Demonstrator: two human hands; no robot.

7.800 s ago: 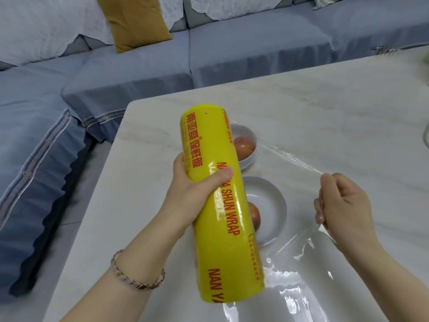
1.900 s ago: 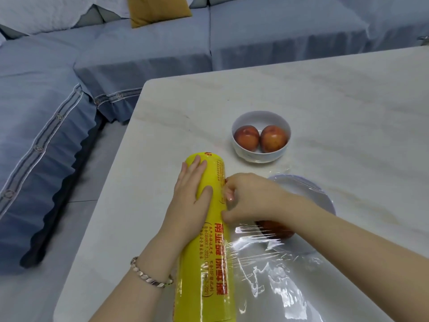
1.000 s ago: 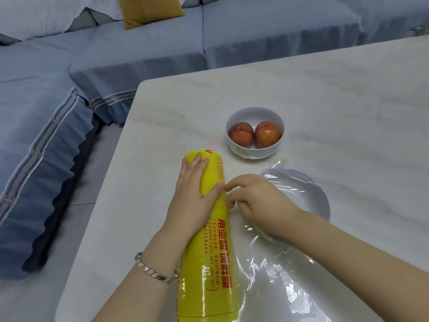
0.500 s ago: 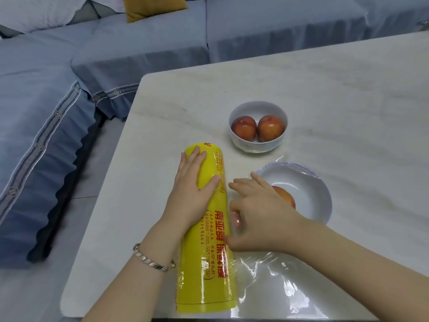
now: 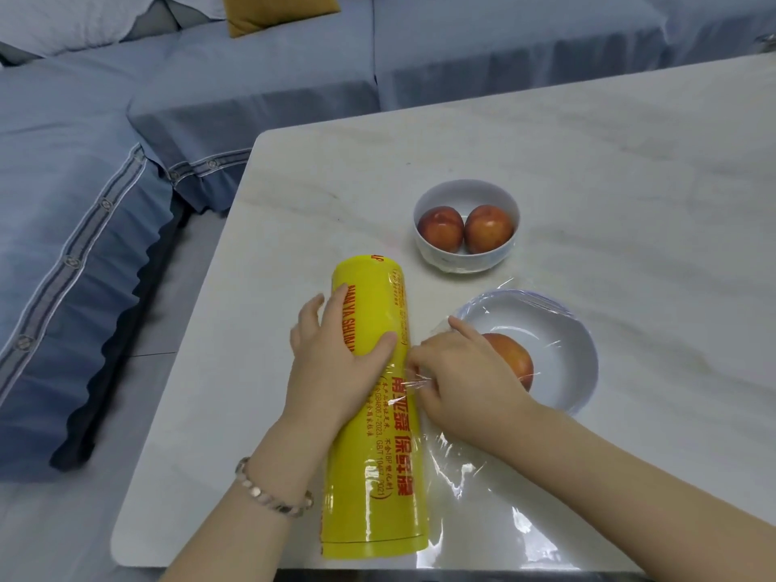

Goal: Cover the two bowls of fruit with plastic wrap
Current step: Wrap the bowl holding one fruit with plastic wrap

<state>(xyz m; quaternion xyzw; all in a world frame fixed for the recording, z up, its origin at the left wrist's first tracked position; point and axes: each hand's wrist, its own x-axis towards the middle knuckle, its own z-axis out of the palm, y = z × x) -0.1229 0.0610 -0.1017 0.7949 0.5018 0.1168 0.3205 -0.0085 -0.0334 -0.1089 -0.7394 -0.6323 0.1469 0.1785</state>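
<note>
Two bowls: the far bowl [image 5: 466,262] stands uncovered with two pieces of fruit [image 5: 441,226] in it. The near bowl [image 5: 583,350] has film [image 5: 462,476] stretched over its rim, with one fruit beneath.
Left hand [image 5: 336,359]: laid over the roll [image 5: 373,413], fingers and thumb curved round it, grasping it. I judge this pins the roll to the table [image 5: 630,182] so the film can be pulled taut.
Right hand [image 5: 462,371]: its fingers pinch the film just beside the roll, with the index finger stretched toward the near bowl's rim. I judge it is starting the tear.
Film relative to grip: it leaves the roll's right side, passes under the right hand and crosses the near bowl. Crinkled slack lies on the table nearer me.
Roll: lying flat, left of the near bowl, apart from the far bowl.
Progress: in my judgement the near bowl is almost covered, the film is not yet severed, and the far bowl is untouched.
</note>
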